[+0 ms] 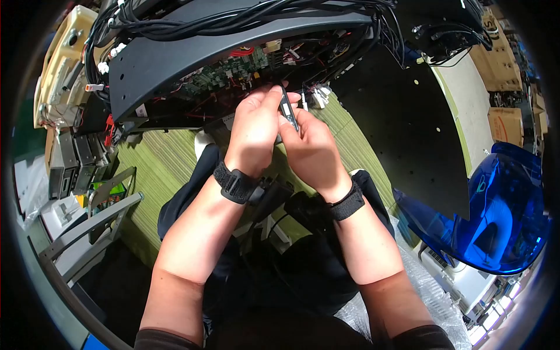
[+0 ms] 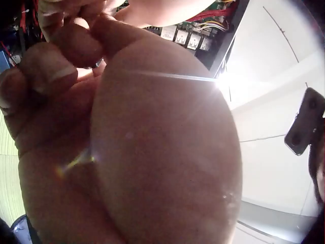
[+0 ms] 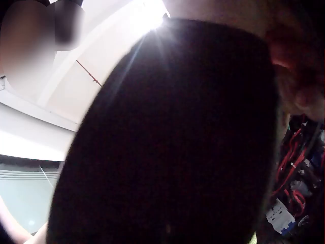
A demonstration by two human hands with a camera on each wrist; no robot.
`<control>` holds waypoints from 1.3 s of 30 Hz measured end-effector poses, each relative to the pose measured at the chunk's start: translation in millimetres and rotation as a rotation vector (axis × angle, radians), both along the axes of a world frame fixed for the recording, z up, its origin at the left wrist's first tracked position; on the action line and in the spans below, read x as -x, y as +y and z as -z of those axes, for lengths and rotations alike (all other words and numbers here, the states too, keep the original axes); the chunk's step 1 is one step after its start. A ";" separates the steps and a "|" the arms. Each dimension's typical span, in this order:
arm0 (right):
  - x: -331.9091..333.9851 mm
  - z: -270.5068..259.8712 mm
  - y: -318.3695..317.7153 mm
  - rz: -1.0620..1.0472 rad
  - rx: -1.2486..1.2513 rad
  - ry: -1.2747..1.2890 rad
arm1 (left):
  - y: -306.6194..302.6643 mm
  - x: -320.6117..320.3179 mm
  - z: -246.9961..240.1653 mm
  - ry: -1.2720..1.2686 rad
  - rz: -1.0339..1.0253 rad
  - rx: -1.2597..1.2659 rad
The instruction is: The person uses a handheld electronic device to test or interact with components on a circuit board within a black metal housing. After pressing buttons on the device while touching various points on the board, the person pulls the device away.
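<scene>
Both hands meet in front of an open black housing (image 1: pixel 245 36) holding a green circuit board (image 1: pixel 224 76). Between them is a slim, dark, pen-shaped tool (image 1: pixel 286 109) with a pale patch on its side. My left hand (image 1: pixel 255 129) pinches its upper part, while my right hand (image 1: pixel 313 146) pinches the lower end. In the left wrist view, curled fingers (image 2: pixel 48 71) show beyond the large thumb base, and the tool is hidden. A dark shape fills most of the right wrist view, with fingers (image 3: pixel 307 99) just showing at its right edge.
Bundled black cables (image 1: pixel 204 26) run over the housing's top. White connectors (image 1: pixel 318 96) hang right of the hands. A black panel (image 1: pixel 402 128) and a glossy blue shell (image 1: pixel 496 210) stand to the right. Green striped carpet (image 1: pixel 169 154) lies below; a grey metal frame (image 1: pixel 87 224) is at left.
</scene>
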State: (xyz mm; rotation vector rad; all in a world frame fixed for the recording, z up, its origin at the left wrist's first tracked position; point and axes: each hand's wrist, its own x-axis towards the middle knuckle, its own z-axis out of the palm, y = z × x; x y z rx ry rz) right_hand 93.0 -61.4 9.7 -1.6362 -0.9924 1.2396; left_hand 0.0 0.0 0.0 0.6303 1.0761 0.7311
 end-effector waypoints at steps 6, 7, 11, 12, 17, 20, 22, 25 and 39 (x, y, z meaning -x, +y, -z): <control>0.0 -2.5 0.0 0.006 -0.001 0.014 | 0.8 0.3 1.0 -0.025 0.021 -0.019; -0.6 -3.9 -0.2 -0.001 0.014 0.002 | 0.6 -0.2 2.6 -0.020 0.025 -0.022; -0.9 4.7 -0.6 -0.020 0.022 0.020 | 1.3 0.6 3.5 -0.014 0.028 -0.011; -0.6 5.1 -0.1 -0.022 0.021 0.021 | 1.3 0.2 3.4 -0.013 0.027 -0.012; -1.4 11.7 0.1 -0.029 0.012 -0.009 | 0.1 -4.8 3.3 0.037 -0.031 -0.019; -1.9 17.6 0.5 -0.037 0.019 -0.070 | -0.7 -5.5 3.0 0.048 -0.041 -0.024; -3.1 11.4 1.9 -0.053 0.065 -0.068 | -0.3 -4.2 7.2 0.067 -0.018 -0.023; -4.4 12.7 3.1 -0.066 0.112 -0.056 | -0.2 -4.8 10.5 0.085 -0.011 -0.033; -7.1 15.6 9.4 -0.152 0.084 -0.408 | 4.3 -1.7 20.3 0.011 -0.034 -0.015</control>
